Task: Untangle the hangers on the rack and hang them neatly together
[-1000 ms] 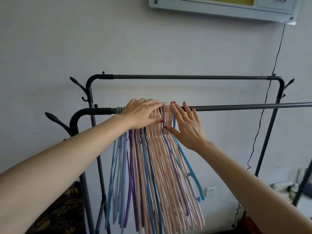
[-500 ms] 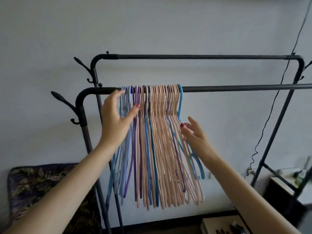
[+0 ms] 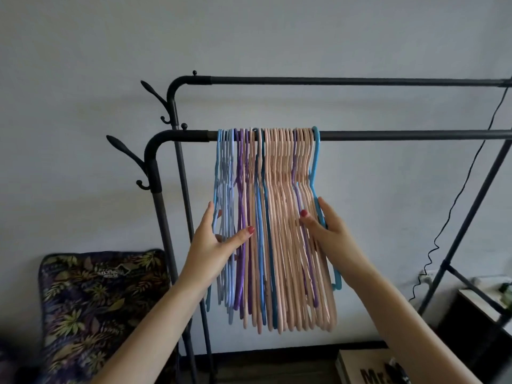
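Observation:
Several plastic hangers (image 3: 279,223), pale pink, blue, light blue and purple, hang close together on the near black rail (image 3: 401,135) of a clothes rack. My left hand (image 3: 214,245) clasps the left side of the bunch, thumb in front of the light blue and purple ones and fingers behind. My right hand (image 3: 327,231) clasps the right side at about the same height, thumb over the pink hangers, fingers around the outer blue one. The hooks sit side by side on the rail.
A second, higher rail (image 3: 346,80) runs behind. Coat hooks (image 3: 130,159) stick out from the rack's left post. A leaf-patterned cushion (image 3: 94,303) stands at lower left, a black cable (image 3: 454,206) hangs on the right wall, and a cardboard box (image 3: 368,367) lies on the floor.
Both hands have slid down from the hooks at the rail to the middle of the hangers and now squeeze the bunch from both sides. The view has tilted downward.

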